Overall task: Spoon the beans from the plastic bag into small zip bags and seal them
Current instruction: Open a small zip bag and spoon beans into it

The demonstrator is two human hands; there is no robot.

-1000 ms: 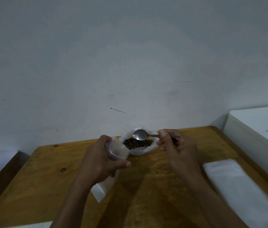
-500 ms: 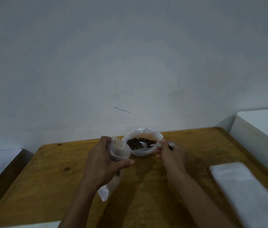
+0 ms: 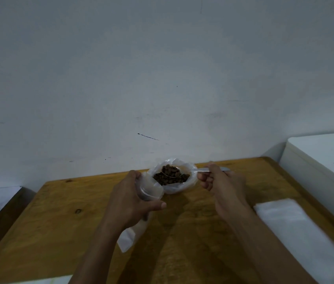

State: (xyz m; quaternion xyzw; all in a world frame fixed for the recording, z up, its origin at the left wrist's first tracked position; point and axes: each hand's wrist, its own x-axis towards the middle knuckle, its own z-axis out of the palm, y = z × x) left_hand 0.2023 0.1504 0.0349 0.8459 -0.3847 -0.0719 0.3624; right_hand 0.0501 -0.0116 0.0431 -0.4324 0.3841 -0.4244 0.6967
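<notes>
A clear plastic bag (image 3: 179,186) with dark brown beans (image 3: 163,178) sits at the far middle of the wooden table (image 3: 63,228). My left hand (image 3: 130,203) grips a small zip bag (image 3: 150,188) near its top, its mouth held open right beside the bean bag. The zip bag's lower end hangs below my palm. My right hand (image 3: 221,182) pinches the handle of a metal spoon (image 3: 200,170). The spoon's bowl carries a heap of beans just above the bean bag.
A stack of flat white bags (image 3: 305,238) lies on the table at the right. A white box-like surface (image 3: 326,158) stands beyond the table's right edge. A white wall rises behind the table. A pale sheet (image 3: 45,280) shows at the near edge.
The empty spoon dipped into the beans and has come up loaded. My left hand has kept the zip bag open in about the same place.
</notes>
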